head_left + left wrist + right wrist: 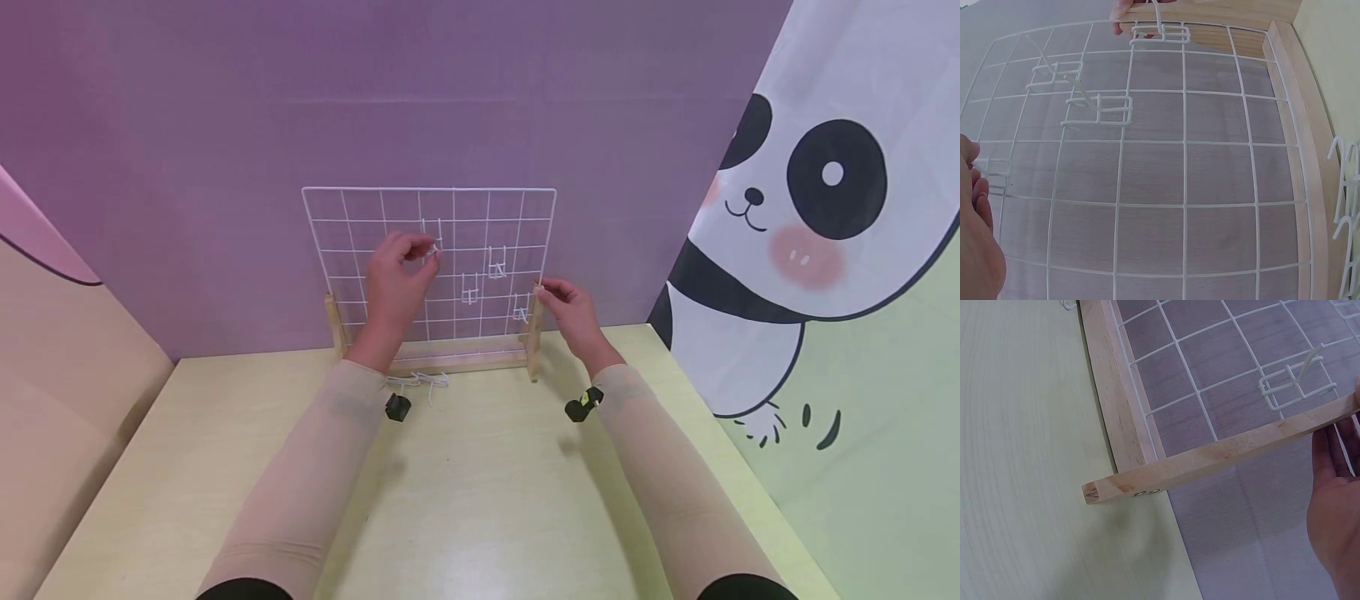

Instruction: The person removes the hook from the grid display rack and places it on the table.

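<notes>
A white wire grid panel (453, 250) stands upright in a wooden stand (465, 361). High on the grid, my left hand (401, 275) pinches a white wire hook between thumb and fingers; that hook (994, 170) shows partly behind the fingers in the left wrist view. With my right hand (572, 312) I grip the top of the stand's right wooden post (1222, 450). Three more hooks hang on the panel right of my left hand: an upper hook (497, 265), a middle hook (469, 292) and a lower hook (521, 312) near the right post.
Several loose white hooks (420, 380) lie on the pale tabletop (480, 483), in front of the stand beneath my left forearm. A purple backdrop (225, 250) rises behind the grid. A wall with a panda picture (817, 242) borders the right side.
</notes>
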Motion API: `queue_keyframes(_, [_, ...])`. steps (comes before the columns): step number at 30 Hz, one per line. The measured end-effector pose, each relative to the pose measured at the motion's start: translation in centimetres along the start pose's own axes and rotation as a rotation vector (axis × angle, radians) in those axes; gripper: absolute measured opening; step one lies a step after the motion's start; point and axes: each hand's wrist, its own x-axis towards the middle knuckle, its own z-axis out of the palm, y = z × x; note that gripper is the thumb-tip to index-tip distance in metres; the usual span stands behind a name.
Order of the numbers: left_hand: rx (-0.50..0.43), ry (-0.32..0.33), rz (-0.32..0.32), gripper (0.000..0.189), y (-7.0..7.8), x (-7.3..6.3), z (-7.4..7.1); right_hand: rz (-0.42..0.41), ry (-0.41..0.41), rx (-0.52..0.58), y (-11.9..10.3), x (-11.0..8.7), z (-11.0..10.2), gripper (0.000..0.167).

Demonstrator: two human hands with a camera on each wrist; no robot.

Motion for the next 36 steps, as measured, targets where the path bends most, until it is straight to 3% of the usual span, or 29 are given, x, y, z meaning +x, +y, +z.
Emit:
queue_keyframes(16, [-0.013,0.015,0.094,0.008,-0.09,0.12,0.24,-0.012,-0.006,0.027,0.21,0.37,-0.07,0.033])
queue_keyframes(30, [-0.019,0.031,0.111,0.007,0.24,0.17,0.15,-0.002,-0.004,0.026,0.16,0.13,0.02,0.035])
queue_keyframes(36, [0.011,0.057,0.168,0.007,0.28,0.41,0.12,-0.007,-0.011,0.024,0.13,0.07,0.00,0.035])
